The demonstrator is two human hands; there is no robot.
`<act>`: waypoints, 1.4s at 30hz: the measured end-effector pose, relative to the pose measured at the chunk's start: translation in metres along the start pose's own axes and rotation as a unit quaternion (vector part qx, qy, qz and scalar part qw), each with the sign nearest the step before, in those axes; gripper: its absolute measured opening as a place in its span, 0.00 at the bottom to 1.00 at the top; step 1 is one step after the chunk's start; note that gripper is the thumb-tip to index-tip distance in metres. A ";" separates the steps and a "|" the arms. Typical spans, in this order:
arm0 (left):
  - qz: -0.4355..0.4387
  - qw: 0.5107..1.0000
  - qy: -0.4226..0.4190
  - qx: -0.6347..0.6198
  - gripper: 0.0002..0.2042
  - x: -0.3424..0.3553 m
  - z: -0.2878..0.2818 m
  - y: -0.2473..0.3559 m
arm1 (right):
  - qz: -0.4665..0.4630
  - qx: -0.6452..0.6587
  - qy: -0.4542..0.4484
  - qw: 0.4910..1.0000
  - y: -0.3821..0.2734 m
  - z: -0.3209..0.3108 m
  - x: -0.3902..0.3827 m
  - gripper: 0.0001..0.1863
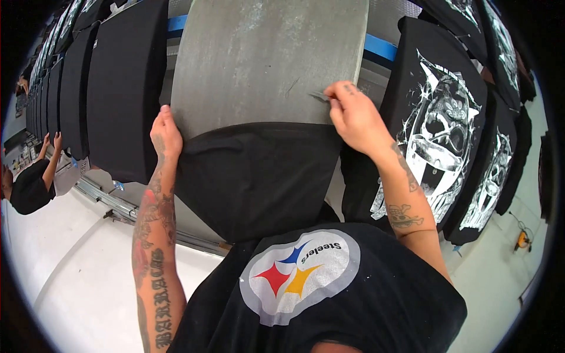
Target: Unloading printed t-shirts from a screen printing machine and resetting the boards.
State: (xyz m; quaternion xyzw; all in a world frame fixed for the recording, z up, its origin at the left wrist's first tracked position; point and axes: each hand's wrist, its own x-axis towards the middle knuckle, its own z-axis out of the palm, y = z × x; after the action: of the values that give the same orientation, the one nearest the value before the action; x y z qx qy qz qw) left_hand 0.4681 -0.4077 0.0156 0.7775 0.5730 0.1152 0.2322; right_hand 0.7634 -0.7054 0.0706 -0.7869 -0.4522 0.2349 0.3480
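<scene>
A black shirt covers the near end of a grey flat printing board, its upper edge lying across the board. At the board's left edge my left hand is closed on the side of the shirt, thumb up, the other fingers mostly hidden. My right hand is over the board's right side, above the shirt's right corner. Its fingers are pinched together at a small, thin greyish piece that I cannot make out. A dark thin mark shows on the board beside it.
On the left, a board covered by a plain black shirt stands close by, with more behind. To the right is a black shirt with a white skull print. Blue bars run beneath the boards. Another person works at far left.
</scene>
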 end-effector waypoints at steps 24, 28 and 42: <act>-0.004 0.996 0.038 -0.076 0.26 -0.002 0.001 0.001 | -0.123 -0.270 -0.074 0.952 -0.015 0.023 0.019 0.19; -0.017 0.996 0.029 -0.084 0.26 -0.002 -0.001 0.002 | -0.126 -0.264 -0.069 0.954 -0.019 0.025 0.020 0.19; -0.010 0.995 0.032 -0.097 0.24 -0.001 0.001 -0.009 | 0.205 0.155 0.274 0.927 0.027 -0.016 0.006 0.13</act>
State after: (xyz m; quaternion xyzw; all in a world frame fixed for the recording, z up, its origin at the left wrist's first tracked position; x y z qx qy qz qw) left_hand 0.4610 -0.4072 0.0103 0.7411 0.5744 0.1930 0.2892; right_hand 0.7920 -0.7150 0.0606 -0.8323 -0.1261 0.1437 0.5202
